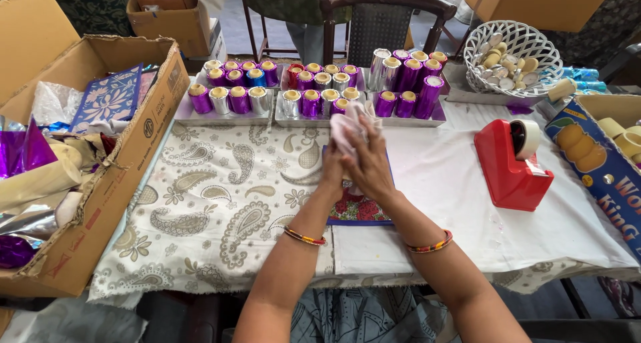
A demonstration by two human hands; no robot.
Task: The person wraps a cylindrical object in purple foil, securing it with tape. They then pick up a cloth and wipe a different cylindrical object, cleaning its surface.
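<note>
Pale cloth [348,124] is being pinched between both hands' pressed-together fingers, left hand [332,169] and right hand [368,164], over the desk [454,183]; keeping it taut is probably helping.

The cloth [348,126] is largely hidden by the hands. The patterned sheet [358,209] beneath is partly covered. The yellow box [594,163] is cut off at the right edge.

Glossy purple and silver foil on rolls [311,103]. Soft matt pink cloth [348,126] between hands. Matt printed paisley fabric over desk [200,203]. Smooth shiny red plastic tape dispenser [511,163]. Rough brown cardboard box [113,169]. White woven basket [513,56].
</note>
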